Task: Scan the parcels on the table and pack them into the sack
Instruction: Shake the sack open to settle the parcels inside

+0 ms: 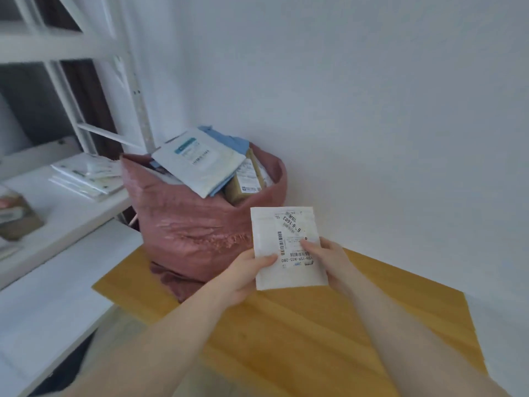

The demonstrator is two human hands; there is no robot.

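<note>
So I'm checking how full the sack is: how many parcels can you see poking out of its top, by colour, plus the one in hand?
In the pink sack:
White mailer: 1
Blue mailer: 1
Brown box: 1
Held by left hand and right hand:
White parcel: 1
Total: 4

The sack (pixel 200 224) looks like woven plastic, dull pink, crinkled and rough-grained. The flat parcel (pixel 287 247) held up near it is a white matt mailer, slightly wrinkled, with a smooth paper label (pixel 292 239) printed in black; the white mailer (pixel 200 164) topping the sack has a faint sheen, beside brown cardboard boxes (pixel 246 179). The bench (pixel 315 333) is smooth yellow-brown wood with visible grain, the shelf (pixel 57 207) on the left painted white and matt.
</note>
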